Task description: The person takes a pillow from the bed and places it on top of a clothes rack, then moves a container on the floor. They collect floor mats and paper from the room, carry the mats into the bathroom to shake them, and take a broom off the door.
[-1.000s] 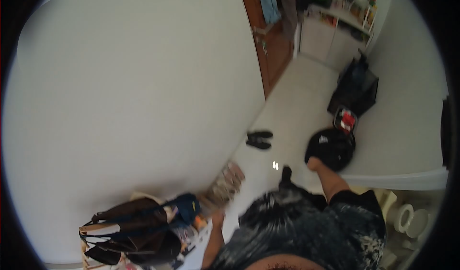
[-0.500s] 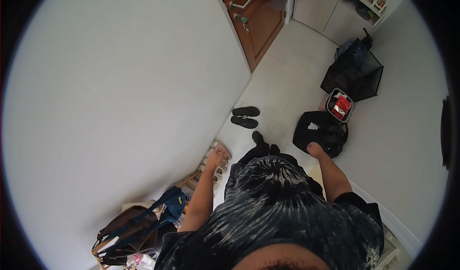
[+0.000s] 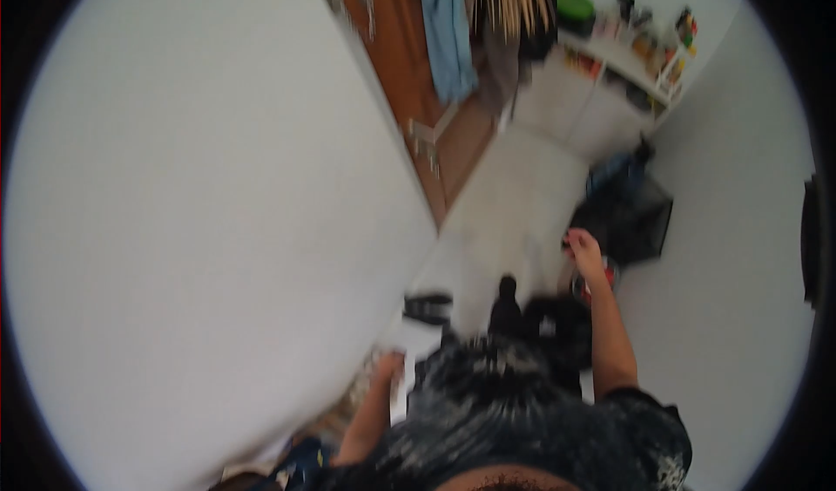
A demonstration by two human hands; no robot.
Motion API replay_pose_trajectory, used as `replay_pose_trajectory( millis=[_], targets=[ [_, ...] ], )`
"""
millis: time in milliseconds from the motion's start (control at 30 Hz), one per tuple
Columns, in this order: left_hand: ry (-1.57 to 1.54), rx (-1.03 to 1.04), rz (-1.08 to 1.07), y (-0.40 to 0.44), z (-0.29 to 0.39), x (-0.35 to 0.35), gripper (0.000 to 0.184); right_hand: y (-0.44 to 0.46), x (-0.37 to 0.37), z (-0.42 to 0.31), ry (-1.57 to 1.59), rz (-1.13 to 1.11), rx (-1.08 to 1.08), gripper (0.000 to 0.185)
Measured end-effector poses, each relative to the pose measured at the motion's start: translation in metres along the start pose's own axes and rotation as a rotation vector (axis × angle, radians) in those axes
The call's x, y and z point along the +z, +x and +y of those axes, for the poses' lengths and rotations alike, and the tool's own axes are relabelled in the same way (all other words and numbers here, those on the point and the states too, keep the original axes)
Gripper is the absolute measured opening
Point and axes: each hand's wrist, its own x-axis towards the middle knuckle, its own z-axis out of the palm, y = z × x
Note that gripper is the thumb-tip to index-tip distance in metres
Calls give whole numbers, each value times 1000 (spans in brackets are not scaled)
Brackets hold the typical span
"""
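Note:
My right hand (image 3: 584,243) is raised out in front, above the small bin (image 3: 607,279) and near the black mesh basket (image 3: 644,221). Its fingers are loosely bent and apart, and I see nothing held in them. Low on the left, my left hand (image 3: 391,365) hangs beside the shoes (image 3: 361,379) along the wall, touching nothing that I can see. Blur hides how its fingers are set. A black bag (image 3: 566,330) lies on the floor by my feet.
Black slippers (image 3: 427,307) lie by the left wall. Ahead are a brown wooden door (image 3: 396,51) with a blue cloth (image 3: 448,38) hanging by it, and a white cabinet (image 3: 557,99) with items on top. Bags (image 3: 300,460) hang at lower left.
The view has tilted up, showing more of the door and cabinet. My right hand has swung forward from over the black bag to near the mesh basket. One foot has stepped forward.

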Motion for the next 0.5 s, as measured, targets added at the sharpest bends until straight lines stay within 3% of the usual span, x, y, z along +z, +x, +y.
replay_pose_trajectory(
  millis=[33, 67, 100, 133, 233, 333, 400, 467, 500],
  targets=[
    [-392, -277, 114, 23, -15, 36, 35, 32, -5, -26, 125, 30, -47, 25],
    [-467, -444, 71, 37, -27, 37, 38, 65, -10, -58, 147, 74, -157, 24],
    [-375, -316, 11, 38, 2, 2, 51, 97, -15, -97, 173, 108, -254, 24],
    [-587, -552, -31, 27, 36, -57, 51, 124, -15, -149, 201, 151, -390, 21],
    [-648, -571, 85, 38, 58, -79, 39, 202, -17, -304, 293, 176, -738, 21],
    [-1080, -452, 474, 71, 82, -64, 39, 236, -7, -462, 386, 168, -1146, 18],
    [-915, -362, 426, 100, 93, -69, 39, 252, 3, -557, 365, 175, -1394, 23],
    [-854, -326, 446, 118, 104, -73, 41, 277, 15, -644, 289, 291, -1493, 26],
    [-1019, -504, 509, 120, 116, -76, 43, 300, 25, -686, 266, 360, -1474, 29]
  ],
)
